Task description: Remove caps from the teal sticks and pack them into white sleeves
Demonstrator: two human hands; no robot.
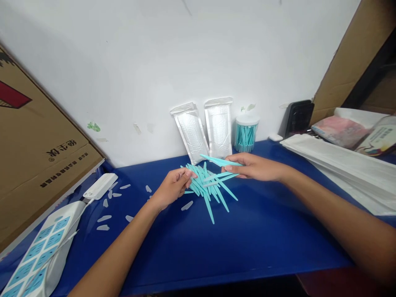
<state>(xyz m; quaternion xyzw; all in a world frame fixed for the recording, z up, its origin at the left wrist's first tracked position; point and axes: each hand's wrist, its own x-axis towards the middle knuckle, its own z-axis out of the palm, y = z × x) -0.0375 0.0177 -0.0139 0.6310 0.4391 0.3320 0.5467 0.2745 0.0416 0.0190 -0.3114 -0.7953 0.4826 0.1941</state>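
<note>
My right hand (244, 166) is closed around several slim turquoise eyebrow razors (219, 161), which point left over the pile. My left hand (175, 185) pinches at the pile's left side. Something pale and translucent, apparently a small blade cap (193, 175), shows at its fingertips. Between and below both hands lies a loose heap of turquoise razors (213, 193), some sticking out toward the front. A translucent cap (187, 205) rests on the blue table (235, 243) just below my left hand. More loose caps (104, 218) are scattered to the left.
Two silver padded pouches (219, 128) lean on the wall beside a clear jar (246, 134) of turquoise razors. At left are a power strip (46, 251), a white adapter (100, 185) and a cardboard box (40, 156). White bags (340, 169) lie at right, near a black object (298, 117).
</note>
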